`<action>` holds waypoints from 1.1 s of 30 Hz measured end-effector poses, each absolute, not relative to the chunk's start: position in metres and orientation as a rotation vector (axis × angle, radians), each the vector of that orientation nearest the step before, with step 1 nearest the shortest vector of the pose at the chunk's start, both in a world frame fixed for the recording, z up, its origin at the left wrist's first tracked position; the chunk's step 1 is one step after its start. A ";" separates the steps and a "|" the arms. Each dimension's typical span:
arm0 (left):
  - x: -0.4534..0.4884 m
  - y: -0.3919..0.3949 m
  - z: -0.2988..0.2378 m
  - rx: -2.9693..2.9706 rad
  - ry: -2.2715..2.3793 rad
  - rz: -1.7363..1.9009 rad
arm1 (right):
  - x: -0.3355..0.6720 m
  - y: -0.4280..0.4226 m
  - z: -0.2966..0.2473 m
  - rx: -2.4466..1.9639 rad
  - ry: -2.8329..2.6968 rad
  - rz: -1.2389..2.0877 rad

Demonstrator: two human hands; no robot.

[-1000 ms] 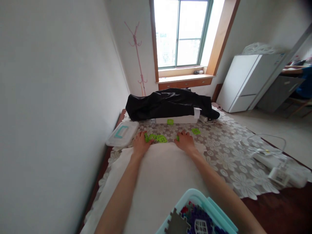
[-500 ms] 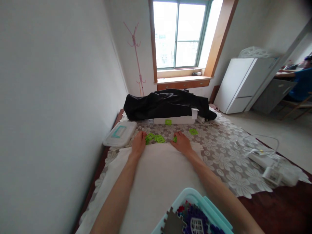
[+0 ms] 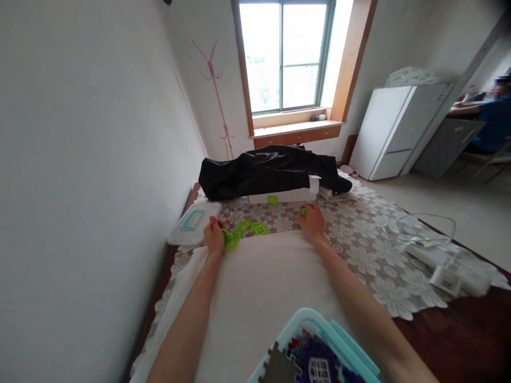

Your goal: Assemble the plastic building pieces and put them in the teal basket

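Observation:
My left hand (image 3: 215, 238) is closed on some lime-green plastic building pieces (image 3: 231, 239), held low over the near edge of the white cloth, beside the box lid. More flat green pieces (image 3: 258, 228) with notched edges lie together on the flowered cloth to its right. My right hand (image 3: 313, 221) has its fingers closed round a small green building piece (image 3: 304, 213), close to the cloth; its fingers partly hide that piece. Another green square piece (image 3: 272, 200) leans against the long white box. Close to me, a light-blue tub (image 3: 305, 315) contains purple, grey and red pieces.
A white lid (image 3: 207, 213) with a teal handle lies by the wall. Black fabric (image 3: 271, 169) covers the long white box (image 3: 259, 199). Cables and white items (image 3: 447, 279) lie at the right, beyond which stand a fridge (image 3: 391, 133) and a seated person in blue (image 3: 495, 125).
My left hand has moved left and nearer, lifting green pieces with it. My right hand has shifted right, to where a loose green piece lay; that piece no longer shows on the cloth.

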State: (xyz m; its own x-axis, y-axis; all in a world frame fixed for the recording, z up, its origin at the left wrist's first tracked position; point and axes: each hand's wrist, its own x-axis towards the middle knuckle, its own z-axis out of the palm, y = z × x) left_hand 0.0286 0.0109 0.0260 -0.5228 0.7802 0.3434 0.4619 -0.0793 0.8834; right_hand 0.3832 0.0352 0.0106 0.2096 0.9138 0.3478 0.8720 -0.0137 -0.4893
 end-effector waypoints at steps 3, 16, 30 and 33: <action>0.034 0.008 0.029 1.199 1.798 1.768 | 0.409 0.043 0.005 -2.034 -1.621 0.064; 0.064 -0.003 0.024 2.095 1.869 1.039 | 0.413 0.057 0.003 -1.987 -1.965 -0.039; 0.076 -0.013 0.020 2.133 2.045 0.625 | 0.303 0.112 0.018 -1.786 -2.067 0.003; 0.078 -0.012 0.021 2.083 2.089 0.613 | 0.301 0.110 0.006 -1.784 -2.108 -0.031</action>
State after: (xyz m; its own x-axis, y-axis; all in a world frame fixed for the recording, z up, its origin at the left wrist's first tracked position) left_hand 0.0778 -0.0117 0.0212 -0.0400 0.9807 0.1914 0.9285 -0.0343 0.3698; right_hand 0.3013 0.1103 0.0062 -0.1237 0.9468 0.2972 0.9550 0.1949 -0.2234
